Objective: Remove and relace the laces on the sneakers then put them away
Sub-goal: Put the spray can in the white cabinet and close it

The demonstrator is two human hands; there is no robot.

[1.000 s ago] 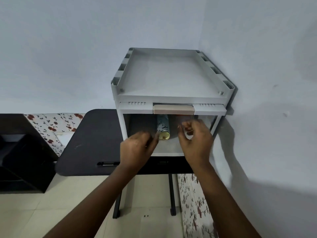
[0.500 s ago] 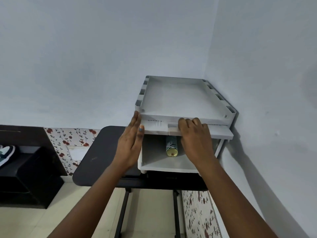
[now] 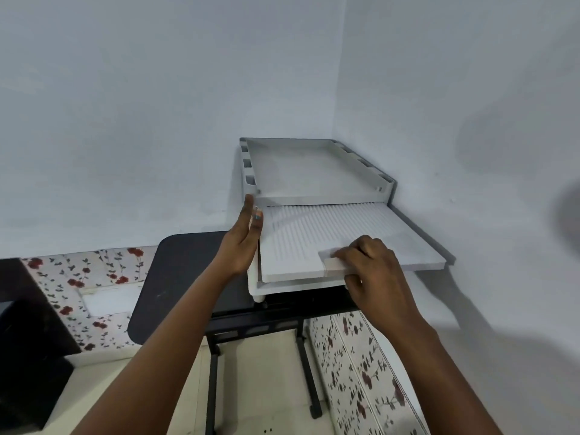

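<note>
**White plastic cabinet, ribbed door swung up – both hands on it**

White/grey plastic storage box [image 3: 317, 171] sits on a black table [image 3: 175, 277] pushed into the corner of pale blue walls. Box top is a shallow tray w/ raised rim, nothing on it that I can see. Ribbed door panel [image 3: 329, 237] is lifted to roughly horizontal, sticking out toward me from under the tray's front edge.

R hand [image 3: 376, 271]: fingers curled over the beige handle tab [image 3: 334, 265] at the panel's front edge, thumb under – I read that as gripping the tab. L hand [image 3: 243, 243]: flat, fingers straight & together, pressed against the box's left side wall near the panel's left edge. Not gripping anything.

Inside of the box is hidden by the raised panel from my view, so can't tell what's in there. Sneakers + laces: not visible anywhere; I can't tell where they are.

Surroundings: table has black metal legs [image 3: 213, 381] on a cream tile floor [image 3: 260, 387]. Floral red-on-white skirting [image 3: 94, 277] along the wall base, left & right of the table. Dark furniture [image 3: 28, 324] at far left, cut off by the edge; details too dark to make out.
</note>
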